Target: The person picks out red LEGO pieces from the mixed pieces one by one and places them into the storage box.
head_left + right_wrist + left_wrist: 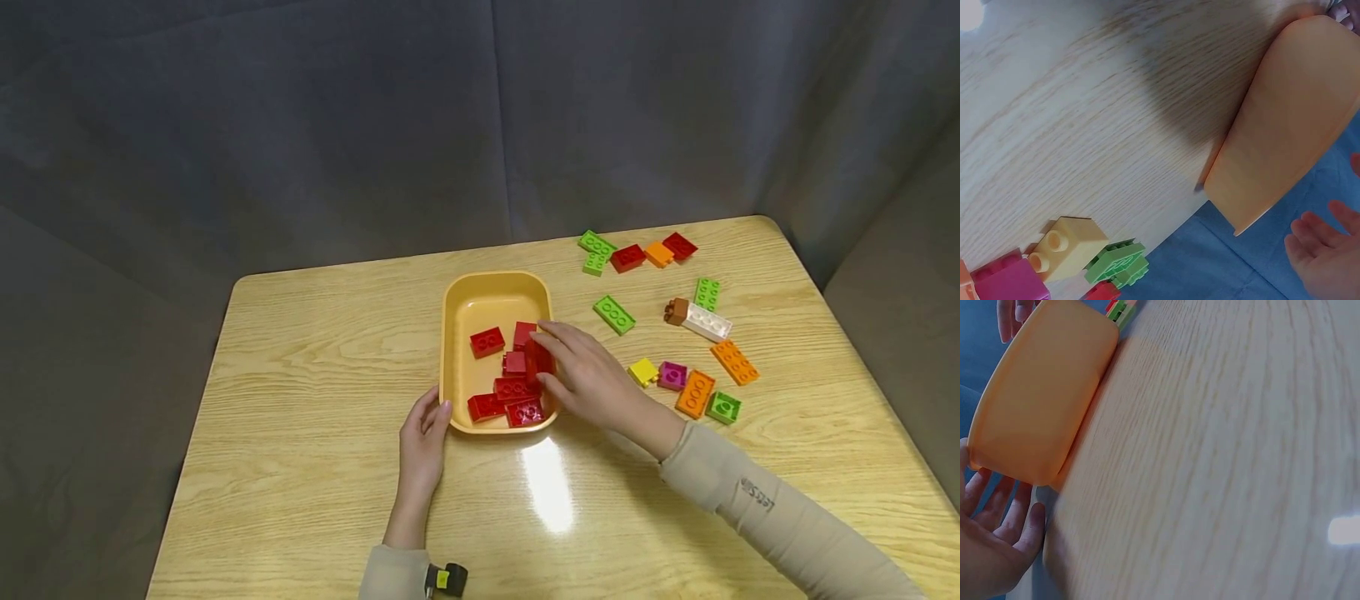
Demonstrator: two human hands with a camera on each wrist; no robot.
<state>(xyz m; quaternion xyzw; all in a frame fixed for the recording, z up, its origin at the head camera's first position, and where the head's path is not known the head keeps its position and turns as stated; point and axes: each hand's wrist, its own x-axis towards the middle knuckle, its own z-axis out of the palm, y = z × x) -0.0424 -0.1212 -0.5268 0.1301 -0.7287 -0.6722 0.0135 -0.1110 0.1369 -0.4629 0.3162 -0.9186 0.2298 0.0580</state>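
Observation:
A yellow plastic tray [459,333] sits on the table, with several red toy bricks [487,342] lying in it. My left hand [423,437] grips the tray's near left corner; the thumb is at the rim and the fingers lie against the outer wall, as the left wrist view shows. Over the tray's right side, my right hand [596,371] pinches a tilted red toy brick [538,364] between thumb and fingers, close above the other bricks. In the right wrist view the tray wall [1291,119] hides the bricks inside.
To the right of the tray lie scattered bricks: a green one [614,315], a yellow one [643,372], a magenta one [672,375], orange ones [695,394] and a white one [707,322]. Further red bricks [628,258] lie near the far edge. A dark curtain [375,150] hangs behind the table.

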